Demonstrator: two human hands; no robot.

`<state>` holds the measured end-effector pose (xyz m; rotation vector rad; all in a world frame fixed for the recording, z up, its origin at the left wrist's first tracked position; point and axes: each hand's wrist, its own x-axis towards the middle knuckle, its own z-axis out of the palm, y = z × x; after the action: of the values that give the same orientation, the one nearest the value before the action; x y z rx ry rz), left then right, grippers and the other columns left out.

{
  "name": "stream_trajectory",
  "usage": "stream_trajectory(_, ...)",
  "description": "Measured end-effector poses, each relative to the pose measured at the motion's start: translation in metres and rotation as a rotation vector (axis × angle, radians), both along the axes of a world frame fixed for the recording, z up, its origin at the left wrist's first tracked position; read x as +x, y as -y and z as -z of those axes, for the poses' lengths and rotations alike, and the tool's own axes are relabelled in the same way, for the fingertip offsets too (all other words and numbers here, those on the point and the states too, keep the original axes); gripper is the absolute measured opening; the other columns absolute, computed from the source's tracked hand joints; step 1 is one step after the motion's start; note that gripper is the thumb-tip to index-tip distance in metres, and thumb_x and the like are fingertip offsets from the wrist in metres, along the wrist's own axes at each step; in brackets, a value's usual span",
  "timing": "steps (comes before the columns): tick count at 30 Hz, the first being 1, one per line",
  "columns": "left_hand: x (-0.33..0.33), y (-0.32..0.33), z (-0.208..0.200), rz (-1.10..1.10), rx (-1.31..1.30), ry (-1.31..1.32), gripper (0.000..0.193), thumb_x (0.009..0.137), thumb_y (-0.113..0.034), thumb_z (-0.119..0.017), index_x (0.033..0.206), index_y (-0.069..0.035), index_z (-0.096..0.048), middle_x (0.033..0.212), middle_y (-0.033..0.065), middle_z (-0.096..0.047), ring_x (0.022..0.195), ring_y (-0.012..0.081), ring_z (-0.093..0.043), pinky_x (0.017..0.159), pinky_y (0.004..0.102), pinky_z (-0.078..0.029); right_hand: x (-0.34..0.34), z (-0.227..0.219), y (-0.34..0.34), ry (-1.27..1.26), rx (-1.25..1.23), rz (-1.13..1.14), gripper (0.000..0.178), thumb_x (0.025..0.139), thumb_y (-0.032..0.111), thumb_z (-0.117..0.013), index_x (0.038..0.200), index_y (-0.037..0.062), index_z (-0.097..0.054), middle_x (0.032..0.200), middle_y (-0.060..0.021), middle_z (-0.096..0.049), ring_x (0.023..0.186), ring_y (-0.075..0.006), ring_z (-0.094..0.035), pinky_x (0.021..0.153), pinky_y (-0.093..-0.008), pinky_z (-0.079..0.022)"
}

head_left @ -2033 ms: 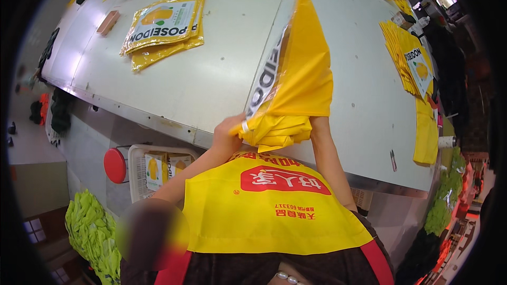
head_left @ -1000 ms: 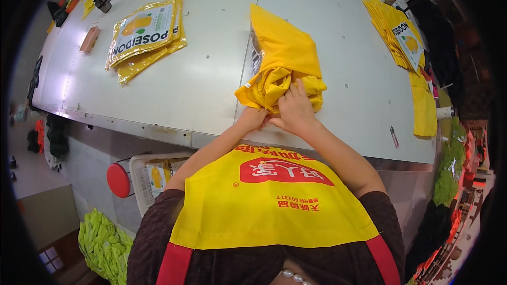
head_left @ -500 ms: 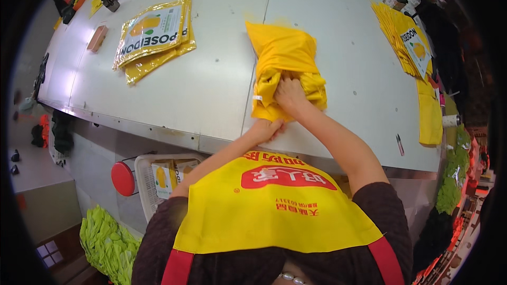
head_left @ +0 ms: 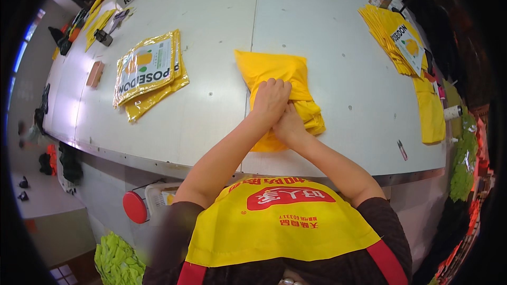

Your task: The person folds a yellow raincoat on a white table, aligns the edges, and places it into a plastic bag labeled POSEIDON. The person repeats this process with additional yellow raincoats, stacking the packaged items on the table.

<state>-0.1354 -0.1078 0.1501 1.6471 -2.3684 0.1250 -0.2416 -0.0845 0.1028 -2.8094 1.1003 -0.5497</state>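
A yellow cloth bundle [head_left: 274,66] lies near the front of the table, its far end smooth and flat, its near right side showing loose folds. My left hand [head_left: 272,97] is closed on the cloth at the middle of the bundle, fingers curled over the edge of a fold. Close beside and partly beneath it, my right hand [head_left: 290,125] reaches into the folds. The left hand and the cloth hide the right fingers, so their grip cannot be made out. Yellow fabric also spreads out below both wrists.
Glossy yellow packets [head_left: 150,71] are stacked at left, near a tan block [head_left: 95,74]. More yellow pieces [head_left: 393,39] lie fanned at right, above a yellow strip [head_left: 430,111]. Small thread snips [head_left: 402,150] rest near the front right edge. A red round stool [head_left: 135,207] stands below the table.
My left hand has moved from the bundle's near edge up onto its middle. The right hand is now partly under it. The view has shifted, showing more of the table's far left.
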Motion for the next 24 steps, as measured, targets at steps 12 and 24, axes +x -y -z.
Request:
stream_trajectory(12,-0.024,-0.025,0.018,0.225,0.085,-0.356,0.02,0.086,-0.022,-0.054,0.073,-0.007,-0.048,0.057,0.0096,-0.058,0.05,0.0268,-0.057,0.043,0.0358,-0.044,-0.01,0.023,0.095,0.048,0.077,0.304,0.064,0.083,0.05,-0.047,0.134,0.0134,-0.034,0.139,-0.0081,-0.035,0.128,-0.0255,-0.031,0.106,-0.0345,-0.022)
stream_trajectory(24,-0.014,-0.023,0.023,0.118,0.043,-0.399,0.024,0.086,-0.025,-0.056,0.07,-0.009,-0.047,0.055,0.0086,-0.054,0.048,0.0247,-0.055,0.044,0.0346,-0.043,0.007,0.026,0.105,0.033,0.04,0.259,0.062,0.082,0.048,-0.051,0.131,0.012,-0.04,0.134,-0.0097,-0.041,0.124,-0.0277,-0.036,0.103,-0.0362,-0.026)
